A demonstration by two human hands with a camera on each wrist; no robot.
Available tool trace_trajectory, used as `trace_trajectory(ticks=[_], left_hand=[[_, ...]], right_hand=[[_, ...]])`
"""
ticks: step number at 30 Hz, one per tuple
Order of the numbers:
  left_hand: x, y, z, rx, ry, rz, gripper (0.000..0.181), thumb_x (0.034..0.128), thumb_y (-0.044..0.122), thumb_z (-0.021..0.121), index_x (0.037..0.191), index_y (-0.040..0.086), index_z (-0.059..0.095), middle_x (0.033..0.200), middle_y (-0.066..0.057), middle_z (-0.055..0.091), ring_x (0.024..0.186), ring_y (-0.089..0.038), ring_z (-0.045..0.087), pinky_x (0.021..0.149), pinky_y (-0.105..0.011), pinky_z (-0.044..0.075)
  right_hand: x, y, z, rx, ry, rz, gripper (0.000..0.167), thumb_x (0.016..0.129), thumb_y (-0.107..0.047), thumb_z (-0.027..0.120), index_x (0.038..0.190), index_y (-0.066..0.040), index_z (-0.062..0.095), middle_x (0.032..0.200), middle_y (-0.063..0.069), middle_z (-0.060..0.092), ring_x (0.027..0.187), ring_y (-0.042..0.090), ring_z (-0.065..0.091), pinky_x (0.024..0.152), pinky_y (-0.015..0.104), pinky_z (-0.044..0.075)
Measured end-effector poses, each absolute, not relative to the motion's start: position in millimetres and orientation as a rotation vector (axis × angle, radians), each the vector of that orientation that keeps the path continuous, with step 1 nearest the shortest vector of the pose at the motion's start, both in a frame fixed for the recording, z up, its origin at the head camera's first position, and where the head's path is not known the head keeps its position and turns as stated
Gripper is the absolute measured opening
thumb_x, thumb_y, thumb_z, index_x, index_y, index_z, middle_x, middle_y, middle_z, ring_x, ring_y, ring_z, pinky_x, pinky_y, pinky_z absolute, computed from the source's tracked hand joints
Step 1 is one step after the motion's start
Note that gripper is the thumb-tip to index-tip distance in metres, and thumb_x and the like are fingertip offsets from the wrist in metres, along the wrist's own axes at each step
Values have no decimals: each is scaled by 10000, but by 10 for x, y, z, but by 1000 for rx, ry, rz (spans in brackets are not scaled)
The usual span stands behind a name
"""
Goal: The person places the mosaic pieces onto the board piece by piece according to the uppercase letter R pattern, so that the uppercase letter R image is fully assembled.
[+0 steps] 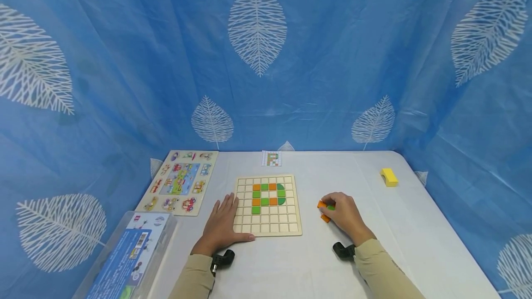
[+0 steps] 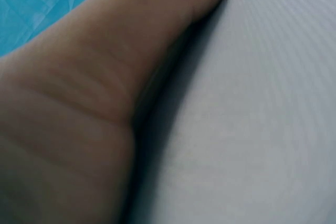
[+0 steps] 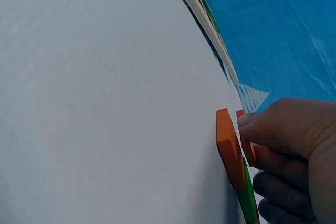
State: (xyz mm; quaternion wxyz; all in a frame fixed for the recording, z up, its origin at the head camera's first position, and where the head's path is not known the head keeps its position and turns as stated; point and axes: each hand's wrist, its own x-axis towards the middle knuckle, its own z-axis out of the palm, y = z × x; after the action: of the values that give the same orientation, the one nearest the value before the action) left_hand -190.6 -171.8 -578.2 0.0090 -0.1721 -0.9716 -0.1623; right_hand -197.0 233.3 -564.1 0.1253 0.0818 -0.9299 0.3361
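A wooden grid board (image 1: 266,227) lies on the table with orange, green and dark green tiles (image 1: 264,201) set in some squares. My left hand (image 1: 222,223) rests at its left side, fingers straight along the edge and thumb stretched by the front left corner. To the right of the board, my right hand (image 1: 343,211) pinches an orange tile (image 3: 248,148) between thumb and finger. Another orange tile (image 3: 229,150) and a green tile (image 3: 248,198) are close under that hand, partly hidden by it in the head view.
A small pattern card (image 1: 271,158) lies behind the board. Left of it are a picture puzzle board (image 1: 195,206) and a clear plastic case (image 1: 164,243). A yellow arch block (image 1: 389,177) stands at the back right. Blue curtains (image 1: 316,82) surround the white table (image 1: 291,266).
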Motion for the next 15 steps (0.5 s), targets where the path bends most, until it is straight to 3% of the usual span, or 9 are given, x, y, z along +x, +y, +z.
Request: trace_trajectory(ticks=[15], left_hand=[[-1915, -1710, -5772, -541, -3034, -486, 1437, 647, 950, 679, 1650, -3, 289, 1718, -174, 212, 1586, -334, 137, 1270, -527, 68]], right_hand=[[-1984, 2131, -5653, 303, -2601, 1066, 228, 783, -14, 918, 972, -39, 793, 955, 38, 747, 888, 213, 710, 830, 453, 601]])
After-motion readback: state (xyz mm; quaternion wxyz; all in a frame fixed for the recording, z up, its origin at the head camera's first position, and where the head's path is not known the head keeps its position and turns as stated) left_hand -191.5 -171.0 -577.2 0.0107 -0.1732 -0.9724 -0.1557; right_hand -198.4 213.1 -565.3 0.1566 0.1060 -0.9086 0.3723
